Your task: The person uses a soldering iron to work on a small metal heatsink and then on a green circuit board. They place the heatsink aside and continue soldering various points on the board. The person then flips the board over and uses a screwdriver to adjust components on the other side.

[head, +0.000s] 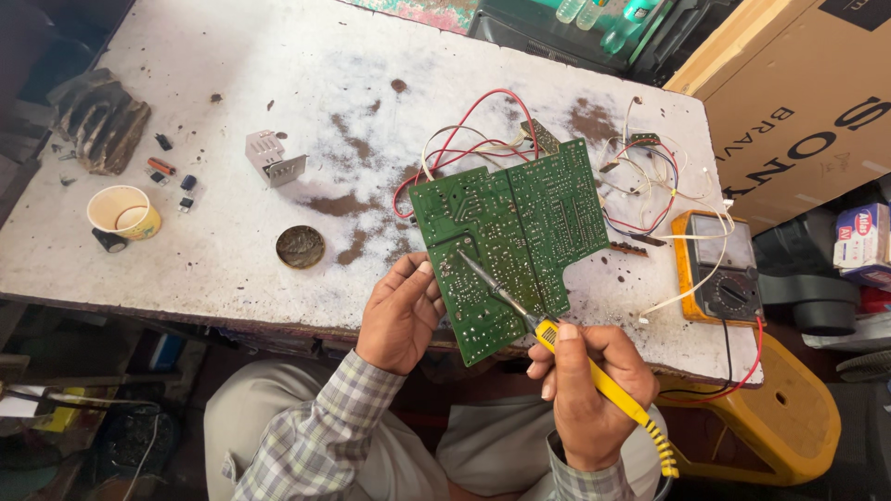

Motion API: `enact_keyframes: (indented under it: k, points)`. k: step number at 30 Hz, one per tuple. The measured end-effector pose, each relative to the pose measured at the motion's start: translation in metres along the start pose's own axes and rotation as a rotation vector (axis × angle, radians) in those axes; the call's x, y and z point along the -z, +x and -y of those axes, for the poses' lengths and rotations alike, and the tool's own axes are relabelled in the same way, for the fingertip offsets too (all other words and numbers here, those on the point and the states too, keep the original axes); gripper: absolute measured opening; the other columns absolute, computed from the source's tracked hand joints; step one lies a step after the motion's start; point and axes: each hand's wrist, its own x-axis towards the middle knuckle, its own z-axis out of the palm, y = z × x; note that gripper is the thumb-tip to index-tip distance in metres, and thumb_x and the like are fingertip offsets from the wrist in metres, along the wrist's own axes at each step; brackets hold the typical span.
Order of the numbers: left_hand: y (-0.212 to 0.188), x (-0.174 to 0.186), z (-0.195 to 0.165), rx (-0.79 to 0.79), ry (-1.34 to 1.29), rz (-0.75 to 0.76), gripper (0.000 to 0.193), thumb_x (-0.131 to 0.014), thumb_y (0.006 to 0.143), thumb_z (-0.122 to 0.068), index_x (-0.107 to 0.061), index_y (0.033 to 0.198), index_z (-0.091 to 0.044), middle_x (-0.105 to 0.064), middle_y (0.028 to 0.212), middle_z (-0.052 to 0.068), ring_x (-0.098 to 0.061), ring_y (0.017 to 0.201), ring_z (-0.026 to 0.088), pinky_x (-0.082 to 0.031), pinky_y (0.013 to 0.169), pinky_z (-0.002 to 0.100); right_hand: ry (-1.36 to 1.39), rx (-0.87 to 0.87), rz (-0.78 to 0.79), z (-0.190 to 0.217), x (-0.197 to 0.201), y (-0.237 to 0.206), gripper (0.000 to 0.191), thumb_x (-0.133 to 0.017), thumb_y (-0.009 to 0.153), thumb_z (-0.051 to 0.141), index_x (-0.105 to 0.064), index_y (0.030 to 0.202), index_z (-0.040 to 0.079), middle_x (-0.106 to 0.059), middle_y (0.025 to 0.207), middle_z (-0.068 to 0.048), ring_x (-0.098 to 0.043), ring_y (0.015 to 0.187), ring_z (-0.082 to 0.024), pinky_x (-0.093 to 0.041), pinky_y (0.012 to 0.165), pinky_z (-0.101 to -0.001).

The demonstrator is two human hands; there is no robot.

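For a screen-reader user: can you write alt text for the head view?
A left hand holds a green circuit board while the right hand touches a yellow-handled soldering iron to it, over a worn white table with a multimeter.

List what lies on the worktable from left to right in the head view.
Paper cup → grey metal bracket → round tin → left hand → green circuit board → right hand holding the yellow soldering iron → orange multimeter.
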Motion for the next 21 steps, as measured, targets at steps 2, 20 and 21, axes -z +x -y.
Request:
enact_keyframes:
  k: [2,20,21]
  points:
    - [0.0,-0.001,0.0,0.006,-0.002,-0.009,0.021,-0.051,0.108,-0.012,-0.055,0.125,0.001,-0.068,0.117,0.011,-0.067,0.105,0.019,-0.055,0.092,0.037,-0.002,0.0,-0.001,0.0,0.0,0.0,0.016,-0.061,0.102,0.009,-0.063,0.091,-0.003,-0.072,0.075,-0.013,-0.06,0.052,-0.01,-0.047,0.045,-0.0216]
    - [-0.002,-0.002,-0.005,0.013,0.01,0.002,0.028,-0.048,0.109,-0.011,-0.057,0.13,0.005,-0.069,0.121,0.014,-0.068,0.107,0.021,-0.056,0.093,0.037,0.457,-0.412,-0.22,-0.041,0.015,0.007,0.017,-0.061,0.099,0.018,-0.059,0.09,0.003,-0.065,0.066,-0.013,-0.056,0.046,-0.016,-0.038,0.037,-0.022]
    - [-0.002,-0.001,-0.005,0.014,0.011,-0.001,0.029,-0.048,0.109,-0.011,-0.057,0.13,0.006,-0.069,0.121,0.014,-0.068,0.107,0.021,-0.056,0.093,0.037,0.551,-0.479,-0.219,-0.047,0.016,0.01,0.018,-0.062,0.099,0.02,-0.06,0.091,0.004,-0.065,0.066,-0.012,-0.056,0.048,-0.015,-0.038,0.037,-0.0213]
